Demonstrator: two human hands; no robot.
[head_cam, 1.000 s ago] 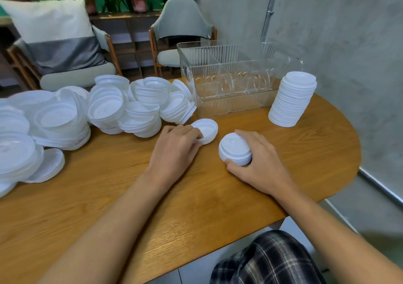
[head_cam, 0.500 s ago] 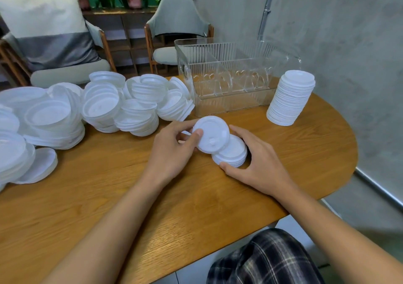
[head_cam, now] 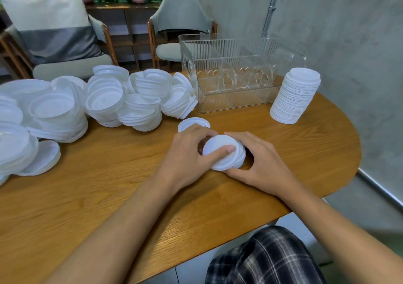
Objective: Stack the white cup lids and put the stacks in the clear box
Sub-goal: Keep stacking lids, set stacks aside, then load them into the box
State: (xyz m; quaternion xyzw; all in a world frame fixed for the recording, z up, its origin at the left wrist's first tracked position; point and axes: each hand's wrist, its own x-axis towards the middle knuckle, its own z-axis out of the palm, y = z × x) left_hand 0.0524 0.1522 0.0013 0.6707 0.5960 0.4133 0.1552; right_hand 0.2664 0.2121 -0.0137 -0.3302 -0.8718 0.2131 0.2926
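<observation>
A short stack of white lids (head_cam: 226,155) lies on the wooden table (head_cam: 109,196) between both hands. My left hand (head_cam: 187,155) holds the top lid, thumb across its face and fingers curled behind it. My right hand (head_cam: 257,161) cups the stack from the right, thumb under its near edge. One loose lid (head_cam: 192,123) lies open side up just behind my left hand. A tall finished stack (head_cam: 294,96) stands right of the clear ribbed box (head_cam: 237,72), whose divided compartments hold no lids.
A big heap of loose white lids (head_cam: 87,109) covers the table's left and back. Two chairs (head_cam: 181,28) stand behind the table. A grey wall closes the right side. The table's rounded edge runs near my plaid-clad lap.
My left hand picked up a loose lid, carried it right and set it on the small stack. My right hand stayed cupped around that stack.
</observation>
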